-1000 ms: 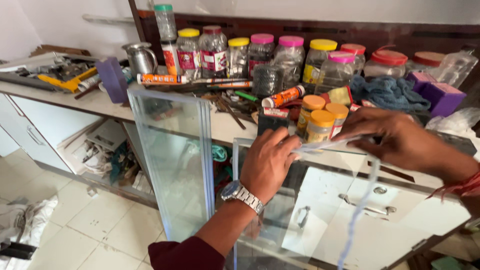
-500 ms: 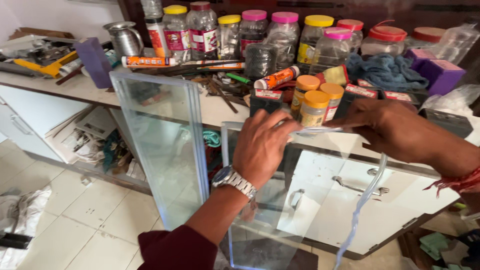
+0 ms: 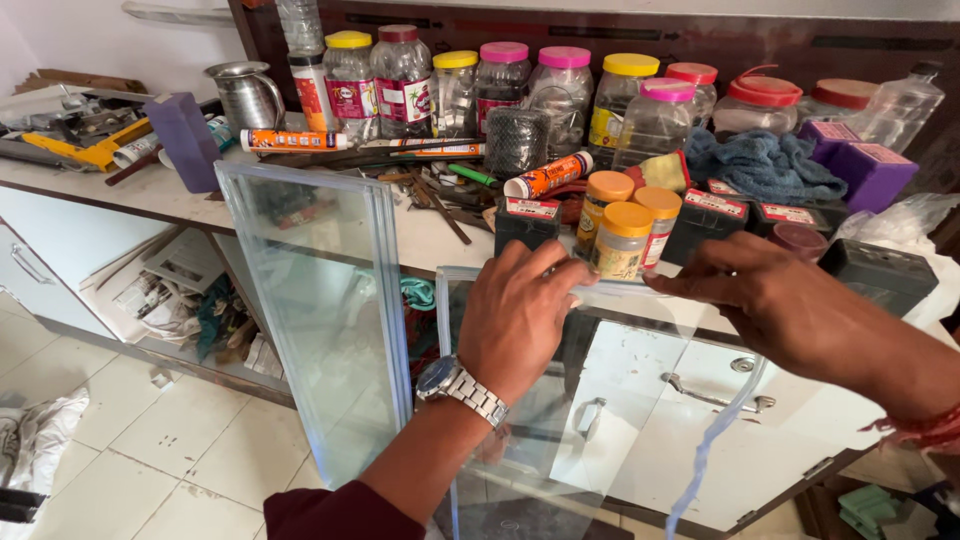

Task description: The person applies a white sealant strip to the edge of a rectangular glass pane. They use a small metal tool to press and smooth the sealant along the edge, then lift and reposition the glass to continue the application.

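Both hands have shifted little since the earlier frames, while the view has dropped closer to the counter. Left hand [image 3: 520, 315], a watch on its wrist, lies flat with fingers curled over the top edge of a glass pane [image 3: 560, 400] standing upright against the white cabinet [image 3: 640, 440]; right hand [image 3: 790, 310] pinches the same edge just beside it, where a clear strip [image 3: 715, 450] hangs down. The two hands are a little apart, both clamped on the pane. More panes [image 3: 320, 310] lean upright to the left. Behind, along the counter [image 3: 420, 235], stands a row of clear jars [image 3: 560, 90] with yellow, pink and red lids; what fills them is too dim to tell. Two small yellow-lidded jars [image 3: 620, 235] stand just past the pane's edge, nearest the fingers. Orange tubes [image 3: 545, 175], black boxes [image 3: 525, 220], a blue cloth [image 3: 760, 165], purple blocks [image 3: 870, 165] and a steel jug [image 3: 245, 95] crowd the rest.
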